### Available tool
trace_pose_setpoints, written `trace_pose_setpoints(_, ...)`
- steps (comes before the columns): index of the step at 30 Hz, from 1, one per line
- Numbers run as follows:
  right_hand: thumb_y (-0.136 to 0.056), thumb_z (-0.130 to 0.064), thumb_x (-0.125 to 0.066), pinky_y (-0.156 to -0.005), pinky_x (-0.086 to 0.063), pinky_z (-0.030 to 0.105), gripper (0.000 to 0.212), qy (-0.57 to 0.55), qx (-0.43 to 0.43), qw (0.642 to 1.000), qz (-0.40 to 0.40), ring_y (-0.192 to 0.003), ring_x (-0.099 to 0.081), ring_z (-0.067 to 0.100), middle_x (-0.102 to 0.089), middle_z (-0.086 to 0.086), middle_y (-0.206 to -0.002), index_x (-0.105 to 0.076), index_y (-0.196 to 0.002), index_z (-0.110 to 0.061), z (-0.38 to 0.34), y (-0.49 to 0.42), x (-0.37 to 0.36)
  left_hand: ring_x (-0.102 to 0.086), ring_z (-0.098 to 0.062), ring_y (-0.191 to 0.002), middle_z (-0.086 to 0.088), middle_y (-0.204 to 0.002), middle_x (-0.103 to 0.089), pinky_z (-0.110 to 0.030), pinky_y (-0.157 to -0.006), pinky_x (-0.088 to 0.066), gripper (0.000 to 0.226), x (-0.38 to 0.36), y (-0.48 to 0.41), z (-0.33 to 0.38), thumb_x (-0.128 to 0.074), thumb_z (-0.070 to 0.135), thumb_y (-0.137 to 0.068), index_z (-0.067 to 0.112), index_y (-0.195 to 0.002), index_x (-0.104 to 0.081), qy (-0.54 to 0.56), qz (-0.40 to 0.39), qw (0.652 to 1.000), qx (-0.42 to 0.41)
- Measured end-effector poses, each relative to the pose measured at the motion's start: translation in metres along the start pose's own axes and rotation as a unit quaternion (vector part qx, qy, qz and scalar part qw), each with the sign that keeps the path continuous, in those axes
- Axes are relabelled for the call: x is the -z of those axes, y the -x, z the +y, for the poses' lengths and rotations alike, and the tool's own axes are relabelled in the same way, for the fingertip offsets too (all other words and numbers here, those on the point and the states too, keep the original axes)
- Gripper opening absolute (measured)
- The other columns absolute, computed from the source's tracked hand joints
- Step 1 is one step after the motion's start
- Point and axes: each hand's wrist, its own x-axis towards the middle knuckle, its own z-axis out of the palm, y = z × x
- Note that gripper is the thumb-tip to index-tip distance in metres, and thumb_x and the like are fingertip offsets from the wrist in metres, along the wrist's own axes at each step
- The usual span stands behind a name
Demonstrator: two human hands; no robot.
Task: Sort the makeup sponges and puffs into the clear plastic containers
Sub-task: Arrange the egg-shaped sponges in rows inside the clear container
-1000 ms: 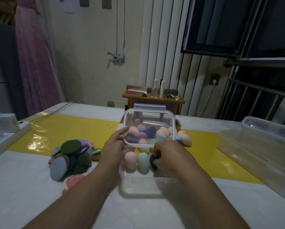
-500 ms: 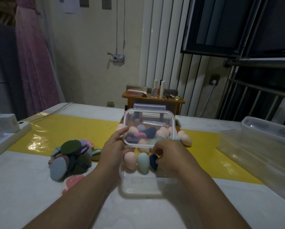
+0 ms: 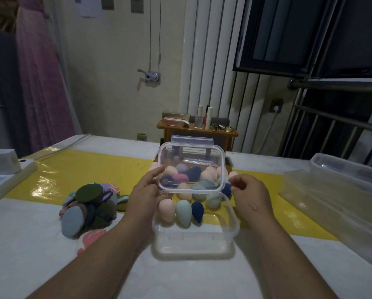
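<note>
My left hand (image 3: 146,190) pinches tilted lid (image 3: 191,165) over container (image 3: 193,244); right hand (image 3: 249,190) curled beside lid's right edge, grip unclear. Sponge pile (image 3: 152,167) lies behind lid, toward table (image 3: 29,255) far edge.

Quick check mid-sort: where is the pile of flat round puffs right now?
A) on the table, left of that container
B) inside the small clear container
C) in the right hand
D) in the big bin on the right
A: the pile of flat puffs lies on the table left of the small clear container, whose lid the left hand holds up.
</note>
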Motion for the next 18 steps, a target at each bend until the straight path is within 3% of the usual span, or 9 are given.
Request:
trace_pose_setpoints(4,-0.089,-0.002,-0.06,-0.084,-0.049,0.029,0.028,0.03,-0.024,0.998,-0.045,-0.1,-0.062,0.023,-0.069,0.0,-0.109,-0.067,-0.093,-0.028,0.014,-0.006,-0.007,-0.07,-0.028,-0.101,0.0,-0.116,-0.068,-0.046,-0.083,-0.06,0.055,-0.001,0.002,0.002,-0.04,-0.007,-0.091,0.034,-0.105,-0.073,0.003,0.003,1.0,0.006)
trace_pose_setpoints(7,-0.083,-0.01,-0.072,-0.085,-0.05,0.029,0.019,0.035,-0.017,0.995,-0.09,-0.103,-0.062,0.021,-0.066,-0.003,-0.117,-0.069,-0.087,-0.028,0.017,-0.004,-0.01,-0.069,-0.028,-0.102,0.0,-0.117,-0.067,-0.048,-0.084,-0.059,0.057,0.0,0.002,0.003,-0.04,-0.008,-0.089,0.035,-0.105,-0.074,-0.001,0.007,1.0,0.007)
trace_pose_setpoints(10,-0.076,-0.015,-0.073,-0.077,-0.047,0.024,0.009,0.017,0.01,0.99,-0.139,-0.089,-0.06,0.015,-0.063,-0.006,-0.102,-0.071,-0.077,-0.024,0.015,-0.002,-0.012,-0.07,-0.028,-0.101,0.001,-0.115,-0.068,-0.048,-0.084,-0.059,0.057,0.001,0.003,0.005,-0.04,-0.007,-0.089,0.037,-0.105,-0.074,-0.006,0.007,1.0,0.007)
trace_pose_setpoints(12,-0.073,-0.014,-0.071,-0.07,-0.047,0.018,0.015,-0.028,-0.006,0.987,-0.159,-0.079,-0.056,0.008,-0.057,-0.006,-0.092,-0.066,-0.085,-0.022,0.012,0.0,-0.011,-0.07,-0.027,-0.099,0.002,-0.113,-0.069,-0.045,-0.081,-0.06,0.056,0.0,0.004,0.006,-0.04,-0.007,-0.089,0.035,-0.108,-0.073,-0.005,0.011,1.0,0.004)
trace_pose_setpoints(14,-0.064,-0.021,-0.07,-0.067,-0.048,0.028,0.026,-0.069,-0.026,0.984,-0.163,-0.08,-0.054,0.014,-0.056,-0.001,-0.092,-0.064,-0.089,-0.019,0.014,-0.003,-0.012,-0.071,-0.026,-0.097,0.001,-0.112,-0.07,-0.042,-0.078,-0.06,0.056,0.0,0.004,0.007,-0.04,-0.008,-0.088,0.033,-0.11,-0.072,-0.001,0.015,1.0,0.001)
trace_pose_setpoints(16,-0.063,-0.023,-0.067,-0.075,-0.049,0.04,0.012,-0.082,-0.052,0.98,-0.174,-0.085,-0.056,0.021,-0.062,-0.001,-0.085,-0.071,-0.073,-0.018,0.015,-0.003,-0.013,-0.071,-0.025,-0.095,0.001,-0.11,-0.07,-0.039,-0.073,-0.06,0.055,-0.001,0.005,0.007,-0.04,-0.008,-0.088,0.031,-0.113,-0.071,0.001,0.016,1.0,0.002)
trace_pose_setpoints(18,-0.072,-0.023,-0.066,-0.087,-0.05,0.043,0.007,-0.056,-0.053,0.984,-0.161,-0.088,-0.059,0.019,-0.065,-0.007,-0.09,-0.073,-0.07,-0.023,0.014,0.001,-0.014,-0.071,-0.024,-0.095,0.001,-0.111,-0.069,-0.035,-0.067,-0.058,0.056,-0.002,0.006,0.008,-0.039,-0.009,-0.088,0.03,-0.114,-0.07,0.0,0.013,1.0,-0.001)
